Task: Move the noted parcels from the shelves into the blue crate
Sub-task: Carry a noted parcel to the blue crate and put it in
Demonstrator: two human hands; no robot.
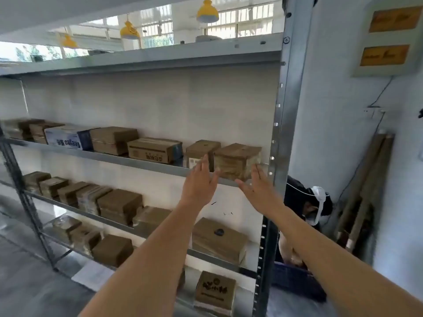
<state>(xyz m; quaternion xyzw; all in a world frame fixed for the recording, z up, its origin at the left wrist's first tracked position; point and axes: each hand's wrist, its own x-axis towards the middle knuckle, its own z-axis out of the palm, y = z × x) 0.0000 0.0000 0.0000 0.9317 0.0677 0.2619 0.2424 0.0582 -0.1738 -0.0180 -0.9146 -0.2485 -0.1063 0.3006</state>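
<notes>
Hands — left (199,183), right (259,187) — fingers spread wide beside blurred parcel (237,160), contact unclear

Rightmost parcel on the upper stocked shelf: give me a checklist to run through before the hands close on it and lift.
1. Left hand at the left side of the rightmost parcel: ok, open, fingers between it and the neighbouring parcel.
2. Right hand at the parcel's right side: ok, open, palm facing in.
3. Grip closed on the parcel: not ok, both hands are open.
4. Room beside the shelf upright: ok, a narrow gap shows.
5. Headroom above: ok, the shelf above sits well clear.
6. Blue crate ready to receive: cannot tell, only part shows behind the upright.
</notes>
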